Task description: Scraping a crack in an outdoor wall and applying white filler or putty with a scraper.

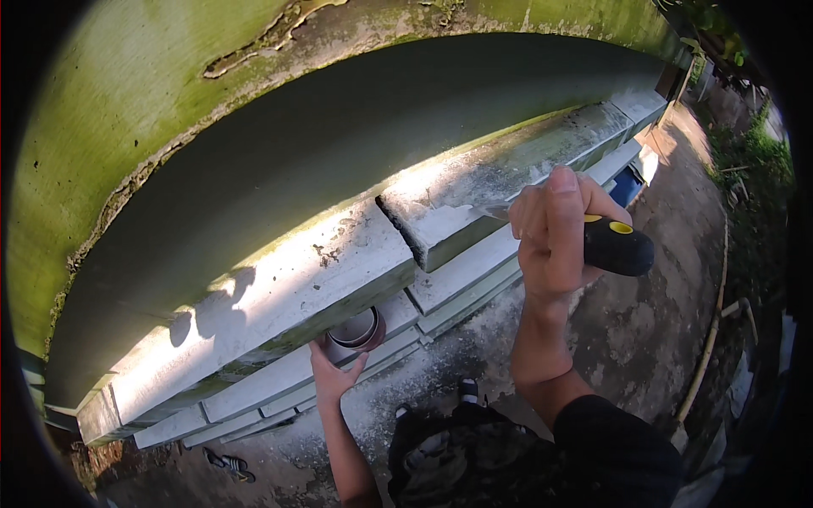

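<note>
My right hand [555,220] is closed around the black and yellow handle [620,245] of what looks like a putty knife. Its thin metal blade [493,210] reaches left from my fist, over the upper face of a pale concrete slab [525,169]; whether it touches is hard to tell. Lower and to the left, my left hand [334,372] grips the side of a round container [370,339], brownish outside and pale within. The container is at the front of the slab ledge, and its contents cannot be made out.
A dark gap [398,227] separates two upper slabs, and several more slabs [262,381] are stacked beneath. Behind them rises a mossy green curved wall [135,93]. Sandals [229,464] lie on the concrete floor at lower left; a long pole [707,339] lies at right.
</note>
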The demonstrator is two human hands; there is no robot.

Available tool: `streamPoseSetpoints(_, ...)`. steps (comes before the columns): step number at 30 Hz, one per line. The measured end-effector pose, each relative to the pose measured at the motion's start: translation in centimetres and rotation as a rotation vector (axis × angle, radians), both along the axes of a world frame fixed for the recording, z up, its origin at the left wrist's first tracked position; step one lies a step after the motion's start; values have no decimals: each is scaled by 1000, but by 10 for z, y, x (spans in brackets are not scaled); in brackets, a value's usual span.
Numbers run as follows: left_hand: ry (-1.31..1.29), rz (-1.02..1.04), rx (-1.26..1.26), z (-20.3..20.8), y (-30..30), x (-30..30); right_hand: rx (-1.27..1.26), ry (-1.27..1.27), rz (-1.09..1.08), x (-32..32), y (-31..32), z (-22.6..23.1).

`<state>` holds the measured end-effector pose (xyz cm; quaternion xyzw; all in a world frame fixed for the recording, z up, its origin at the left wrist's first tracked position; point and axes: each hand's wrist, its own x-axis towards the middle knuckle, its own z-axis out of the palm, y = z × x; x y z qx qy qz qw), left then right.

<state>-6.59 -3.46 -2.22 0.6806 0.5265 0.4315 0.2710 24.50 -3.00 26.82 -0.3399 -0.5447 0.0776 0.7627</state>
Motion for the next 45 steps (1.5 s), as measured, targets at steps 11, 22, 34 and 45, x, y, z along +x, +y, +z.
streamPoseSetpoints(11,25,-8,-9,-5,-4,-5,73,80,-16,-1,2,-10)
streamPoseSetpoints(22,-11,42,77,1,0,3,117,182,37,-1,-4,5)
streamPoseSetpoints(34,-31,-26,-43,5,0,-4,56,-218,-222,5,22,-11)
streamPoseSetpoints(45,8,5,-44,-3,2,-2,136,95,74,3,-21,0)
